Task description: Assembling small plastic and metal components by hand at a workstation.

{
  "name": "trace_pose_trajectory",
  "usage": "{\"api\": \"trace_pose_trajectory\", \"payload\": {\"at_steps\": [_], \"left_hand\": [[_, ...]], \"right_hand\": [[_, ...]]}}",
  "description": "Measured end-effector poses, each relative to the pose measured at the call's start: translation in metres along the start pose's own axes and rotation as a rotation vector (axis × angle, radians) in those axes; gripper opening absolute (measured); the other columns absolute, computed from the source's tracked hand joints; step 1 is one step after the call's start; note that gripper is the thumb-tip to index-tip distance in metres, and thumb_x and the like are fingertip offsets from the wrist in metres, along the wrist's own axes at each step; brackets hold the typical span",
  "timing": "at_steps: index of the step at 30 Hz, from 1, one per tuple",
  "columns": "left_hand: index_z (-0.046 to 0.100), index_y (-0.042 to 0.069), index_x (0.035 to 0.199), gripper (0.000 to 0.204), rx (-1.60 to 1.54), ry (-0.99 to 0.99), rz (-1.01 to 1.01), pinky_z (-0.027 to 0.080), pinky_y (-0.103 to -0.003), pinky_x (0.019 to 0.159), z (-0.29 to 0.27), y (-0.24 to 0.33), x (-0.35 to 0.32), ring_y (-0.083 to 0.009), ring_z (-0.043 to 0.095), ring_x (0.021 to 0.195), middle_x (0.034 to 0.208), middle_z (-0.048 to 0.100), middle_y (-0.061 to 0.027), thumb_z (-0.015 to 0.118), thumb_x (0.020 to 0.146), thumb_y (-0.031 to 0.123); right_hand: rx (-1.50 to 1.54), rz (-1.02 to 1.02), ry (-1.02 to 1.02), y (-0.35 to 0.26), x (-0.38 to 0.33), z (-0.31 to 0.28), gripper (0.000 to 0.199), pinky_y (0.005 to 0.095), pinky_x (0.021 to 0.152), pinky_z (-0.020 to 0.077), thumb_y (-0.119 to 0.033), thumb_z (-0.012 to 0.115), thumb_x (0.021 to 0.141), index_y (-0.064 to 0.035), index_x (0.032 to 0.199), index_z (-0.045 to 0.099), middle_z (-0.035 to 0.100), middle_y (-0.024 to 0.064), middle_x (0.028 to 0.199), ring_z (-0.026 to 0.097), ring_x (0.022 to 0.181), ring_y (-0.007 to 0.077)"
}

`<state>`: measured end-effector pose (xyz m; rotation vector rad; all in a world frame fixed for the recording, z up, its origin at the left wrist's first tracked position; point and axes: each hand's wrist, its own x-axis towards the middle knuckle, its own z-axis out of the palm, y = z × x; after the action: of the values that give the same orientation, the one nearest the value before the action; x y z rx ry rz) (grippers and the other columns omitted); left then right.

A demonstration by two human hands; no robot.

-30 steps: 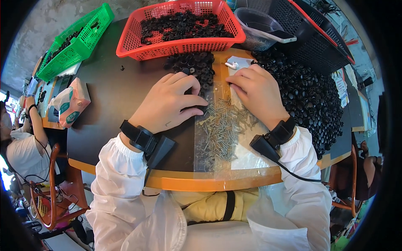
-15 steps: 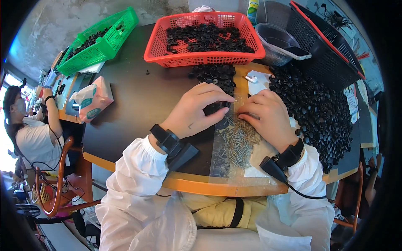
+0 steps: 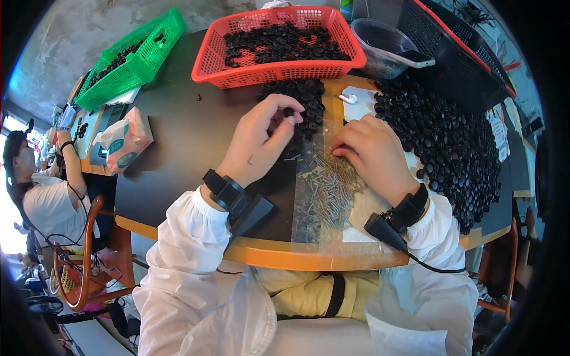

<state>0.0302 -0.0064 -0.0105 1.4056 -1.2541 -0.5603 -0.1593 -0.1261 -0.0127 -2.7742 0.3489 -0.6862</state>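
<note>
Between the thumb and forefinger of my left hand [image 3: 252, 139] is a small round black plastic part [image 3: 289, 111]. This hand is over a pile of black discs [image 3: 309, 98] with holes in their middles. My right hand [image 3: 374, 148] has its fingers pinched together at the upper edge of a heap of thin metal pins, nails or screws [image 3: 329, 193]. What lies in that pinch, if anything, is hidden. The heap rests on a clear plastic sheet [image 3: 303, 225].
A red basket [image 3: 279, 76] of black parts stands at the back, a green basket [image 3: 133, 74] back left. Glossy black caps [image 3: 451, 154] spread at right, below a black basket [image 3: 469, 83] and clear tub [image 3: 380, 56] with a phone [image 3: 415, 58]. A tissue pack [image 3: 127, 139] and another person [image 3: 53, 199] are left.
My hands have drawn apart. The left went up and to the left with the black part, while the right stayed by the metal pins. The whole view has shifted slightly.
</note>
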Motion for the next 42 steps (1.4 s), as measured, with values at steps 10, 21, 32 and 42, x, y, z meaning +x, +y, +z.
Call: {"api": "trace_pose_trajectory", "payload": {"at_steps": [10,21,32,42], "left_hand": [[0.057,0.001,0.121,0.037,0.226,-0.244,0.222,0.043,-0.028,0.081,0.000,0.001,-0.001,-0.0175,0.050,0.085,0.089,0.051,-0.0079,0.046,0.086,-0.005],[0.058,0.003,0.113,0.024,-0.061,-0.177,-0.018,0.049,-0.023,0.073,0.007,-0.001,-0.008,-0.0076,0.059,0.082,0.094,0.065,-0.0046,0.064,0.089,0.005],[0.059,0.003,0.113,0.023,-0.022,0.089,0.014,0.043,-0.019,0.067,0.004,0.000,-0.001,-0.0046,0.054,0.078,0.093,0.063,-0.0017,0.059,0.094,0.016],[0.058,0.001,0.108,0.025,-0.168,0.080,0.001,0.048,-0.021,0.073,0.004,-0.002,-0.002,-0.0086,0.061,0.087,0.100,0.067,-0.0069,0.068,0.086,0.006]], "right_hand": [[0.474,0.259,0.079,-0.006,0.001,0.002,0.011,0.0303,0.073,0.0487,-0.005,0.066,0.082,-0.0059,0.092,0.064,0.065,0.0045,0.084,0.062,0.080,0.0186],[1.187,0.430,0.082,-0.008,-0.004,0.004,0.012,0.0242,0.080,0.0499,0.000,0.063,0.086,-0.0005,0.097,0.067,0.068,0.0050,0.098,0.063,0.085,0.0092],[0.111,-0.127,0.039,-0.010,-0.004,0.005,0.015,0.0350,0.081,0.0453,-0.019,0.072,0.071,-0.0134,0.085,0.070,0.061,-0.0012,0.080,0.055,0.088,0.0225],[-0.066,-0.176,0.041,-0.013,-0.003,0.001,0.013,0.0340,0.078,0.0438,-0.015,0.074,0.066,-0.0129,0.077,0.068,0.062,-0.0018,0.081,0.054,0.084,0.0214]]}}
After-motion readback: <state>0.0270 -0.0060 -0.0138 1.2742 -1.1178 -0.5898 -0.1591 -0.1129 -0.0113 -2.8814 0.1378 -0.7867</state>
